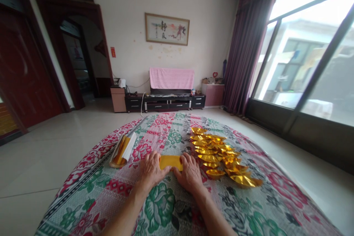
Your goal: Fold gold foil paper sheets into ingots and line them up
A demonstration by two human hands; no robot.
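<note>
A sheet of gold paper point(170, 162) lies low over the patterned cloth, stretched between my two hands. My left hand point(153, 167) grips its left end, thumb pointing inward along the near edge. At the right end my right hand point(190, 170) holds it in the same way, its thumb close to the left one. Several folded gold paper ingots point(218, 151) stand in rows to the right of my right hand. Left of my left hand rests a curled stack of gold and white paper sheets point(123, 150).
The round table wears a floral tablecloth point(160, 206) in red, green and grey. Beyond it stands a low black TV cabinet point(167, 104) with a pink cloth point(172, 78) over the screen. Purple curtains point(240, 44) and large windows are at right, a dark red door point(24, 55) at left.
</note>
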